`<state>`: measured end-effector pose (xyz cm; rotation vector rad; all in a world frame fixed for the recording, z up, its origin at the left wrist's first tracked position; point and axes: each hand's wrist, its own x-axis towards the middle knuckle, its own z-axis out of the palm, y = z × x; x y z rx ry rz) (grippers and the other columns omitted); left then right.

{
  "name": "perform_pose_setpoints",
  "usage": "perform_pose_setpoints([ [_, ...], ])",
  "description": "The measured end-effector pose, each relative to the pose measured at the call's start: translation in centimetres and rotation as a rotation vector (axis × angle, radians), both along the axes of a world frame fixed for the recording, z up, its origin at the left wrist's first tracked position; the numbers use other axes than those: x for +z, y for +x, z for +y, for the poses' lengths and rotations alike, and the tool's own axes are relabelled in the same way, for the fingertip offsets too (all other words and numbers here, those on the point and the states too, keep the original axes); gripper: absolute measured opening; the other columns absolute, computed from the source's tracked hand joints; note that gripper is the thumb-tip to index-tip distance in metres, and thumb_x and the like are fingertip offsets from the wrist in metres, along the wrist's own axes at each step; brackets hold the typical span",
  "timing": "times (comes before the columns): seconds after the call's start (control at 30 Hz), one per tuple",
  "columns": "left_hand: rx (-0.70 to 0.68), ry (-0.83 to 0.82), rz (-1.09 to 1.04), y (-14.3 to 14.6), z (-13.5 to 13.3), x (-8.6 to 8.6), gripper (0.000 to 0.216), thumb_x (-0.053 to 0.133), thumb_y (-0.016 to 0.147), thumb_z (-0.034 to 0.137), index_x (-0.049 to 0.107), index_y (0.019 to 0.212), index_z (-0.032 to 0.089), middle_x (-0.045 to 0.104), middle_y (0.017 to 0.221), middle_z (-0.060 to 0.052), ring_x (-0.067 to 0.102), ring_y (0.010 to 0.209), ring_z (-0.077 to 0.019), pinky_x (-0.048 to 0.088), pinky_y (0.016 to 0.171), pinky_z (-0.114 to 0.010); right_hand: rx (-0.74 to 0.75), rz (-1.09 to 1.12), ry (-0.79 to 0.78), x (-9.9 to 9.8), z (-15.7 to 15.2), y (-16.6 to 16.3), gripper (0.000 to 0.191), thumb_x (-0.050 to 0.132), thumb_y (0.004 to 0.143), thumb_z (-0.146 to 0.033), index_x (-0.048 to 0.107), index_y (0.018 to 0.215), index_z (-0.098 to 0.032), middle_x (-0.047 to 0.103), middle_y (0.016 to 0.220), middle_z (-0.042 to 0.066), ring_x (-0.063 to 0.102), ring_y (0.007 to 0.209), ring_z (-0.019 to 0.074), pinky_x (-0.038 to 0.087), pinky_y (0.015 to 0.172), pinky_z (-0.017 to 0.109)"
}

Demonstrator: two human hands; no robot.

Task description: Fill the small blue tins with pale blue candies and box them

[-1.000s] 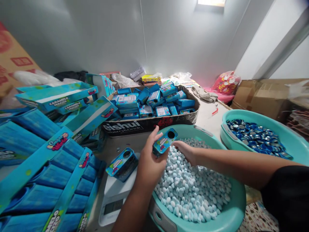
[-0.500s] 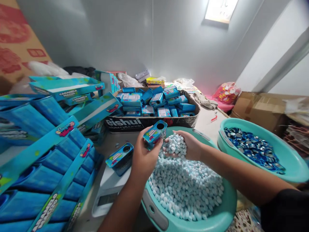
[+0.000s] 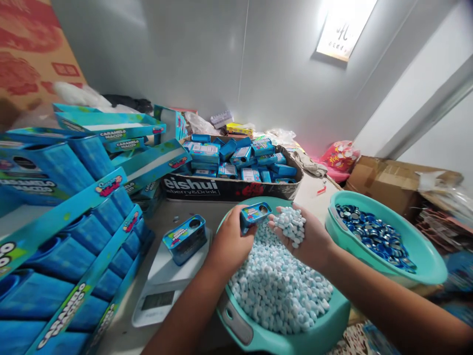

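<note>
My left hand [image 3: 232, 244] is closed round a small blue candy tin [image 3: 254, 212], tilted, with a round hole in its top. Beside it, my right hand [image 3: 312, 236] is cupped palm up around a heap of pale blue and white candies [image 3: 291, 223], its fingertips close to the tin's end. Both hands are above a teal basin [image 3: 236, 323] holding many more loose candies [image 3: 284, 296]. To the left, a second blue tin [image 3: 186, 239], also with a round hole in its top, stands on a white kitchen scale [image 3: 162, 281].
At the left are stacked blue display trays [image 3: 84, 236] full of tins. A black cardboard tray [image 3: 236, 190] of jumbled tins lies behind the basin. Another teal basin [image 3: 428, 259] at the right holds round blue and silver lids [image 3: 373, 236]. Cardboard boxes [image 3: 391, 180] stand further back.
The tin in my left hand has tipped toward the right hand and moved slightly right and down. My right hand, with its candies, has shifted right. The view has also moved a little.
</note>
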<state>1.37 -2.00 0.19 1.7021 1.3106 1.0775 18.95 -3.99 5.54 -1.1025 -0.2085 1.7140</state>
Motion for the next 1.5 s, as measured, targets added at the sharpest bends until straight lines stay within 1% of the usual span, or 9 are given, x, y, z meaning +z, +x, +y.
perform_pose_setpoints([
  [0.17,-0.17,0.002,0.18,-0.2,-0.5,0.5,0.034,0.058,0.084,0.02,0.056,0.118,0.022,0.068,0.112,-0.008,0.063,0.104,-0.0266,0.046,0.086,-0.035,-0.056,0.0,0.028,2.8,0.8,-1.3,0.035,0.032,0.103,-0.039,0.06,0.097,-0.019,0.073,0.081,0.008,0.072,0.066,0.0174,0.059,0.051,0.024],
  [0.3,-0.166,-0.012,0.242,-0.1,-0.9,0.7,0.026,0.058,0.084,0.022,0.058,0.111,0.023,0.069,0.104,-0.006,0.064,0.097,-0.0249,0.043,0.075,-0.03,-0.109,0.067,0.177,4.2,2.8,-1.9,0.034,0.031,0.103,-0.039,0.059,0.098,-0.021,0.071,0.08,0.006,0.072,0.07,0.0161,0.058,0.049,0.02],
  [0.4,-0.156,-0.009,0.23,0.1,-1.1,0.7,0.022,0.058,0.084,0.021,0.058,0.106,0.025,0.069,0.102,-0.005,0.064,0.094,-0.024,0.042,0.072,-0.028,-0.124,0.118,0.243,3.9,4.0,-1.6,0.032,0.033,0.103,-0.04,0.059,0.099,-0.022,0.07,0.081,0.005,0.071,0.073,0.0149,0.058,0.051,0.019],
  [0.53,-0.17,-0.007,0.204,0.1,-1.0,0.5,0.026,0.057,0.084,0.02,0.058,0.11,0.026,0.069,0.103,-0.005,0.065,0.095,-0.0259,0.043,0.074,-0.031,-0.116,0.15,0.282,2.9,4.7,-0.9,0.033,0.033,0.102,-0.039,0.06,0.098,-0.022,0.07,0.08,0.004,0.07,0.072,0.0146,0.059,0.053,0.02],
  [0.67,-0.199,-0.03,0.169,0.1,-0.9,0.3,0.033,0.059,0.083,0.02,0.057,0.114,0.027,0.068,0.109,-0.006,0.063,0.103,-0.0281,0.044,0.083,-0.035,-0.148,0.132,0.215,2.4,4.8,-0.2,0.035,0.033,0.102,-0.039,0.061,0.091,-0.022,0.069,0.077,0.004,0.069,0.068,0.0141,0.058,0.05,0.019],
  [0.97,-0.263,0.019,0.141,0.0,-0.8,-0.2,0.033,0.058,0.08,0.014,0.058,0.11,0.028,0.068,0.108,-0.005,0.064,0.101,-0.028,0.044,0.082,-0.036,-0.156,0.069,0.264,2.0,4.7,-0.1,0.036,0.033,0.102,-0.04,0.062,0.092,-0.021,0.07,0.083,0.006,0.069,0.076,0.0146,0.06,0.057,0.022],
  [1.13,-0.276,0.022,0.151,0.0,-0.9,-0.2,0.031,0.058,0.081,0.014,0.058,0.108,0.028,0.068,0.107,-0.004,0.064,0.1,-0.0277,0.043,0.08,-0.035,-0.173,0.063,0.265,2.0,4.6,-0.3,0.034,0.032,0.101,-0.037,0.061,0.089,-0.021,0.068,0.08,0.005,0.069,0.073,0.0141,0.058,0.054,0.02],
  [1.3,-0.299,-0.013,0.164,-0.1,-1.0,0.1,0.03,0.057,0.084,0.018,0.056,0.113,0.027,0.067,0.109,-0.004,0.062,0.102,-0.0269,0.044,0.083,-0.037,-0.216,0.059,0.293,2.2,4.6,0.0,0.032,0.036,0.098,-0.037,0.062,0.09,-0.02,0.069,0.079,0.006,0.07,0.074,0.0164,0.059,0.054,0.023],
  [1.5,-0.297,-0.02,0.158,-0.1,-1.0,0.2,0.029,0.057,0.084,0.018,0.056,0.111,0.027,0.067,0.108,-0.002,0.062,0.101,-0.0251,0.043,0.083,-0.036,-0.222,0.062,0.296,2.3,4.6,0.0,0.036,0.034,0.098,-0.039,0.062,0.087,-0.019,0.069,0.077,0.006,0.07,0.074,0.0166,0.059,0.055,0.023],
])
